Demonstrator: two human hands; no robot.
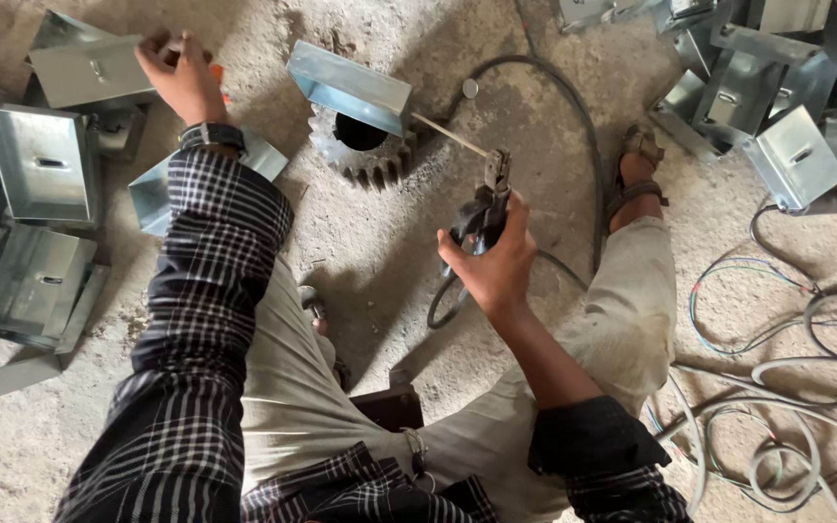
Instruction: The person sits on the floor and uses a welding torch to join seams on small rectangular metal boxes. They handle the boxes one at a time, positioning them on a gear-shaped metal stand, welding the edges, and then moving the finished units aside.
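Rough concrete floor (389, 261), folded sheet-metal boxes (46, 165) piled left and top right (cables at right). Right hand (491, 266) clenched around electrode holder (484, 208), rod (449, 134) touching metal box (349, 87) atop gear (360, 150). Left hand (181, 77) pinches something small; cannot tell what.

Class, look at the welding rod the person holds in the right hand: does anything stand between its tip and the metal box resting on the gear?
Nothing visible does. The right hand holds the clamp, and the rod runs straight to the metal box on the gear.
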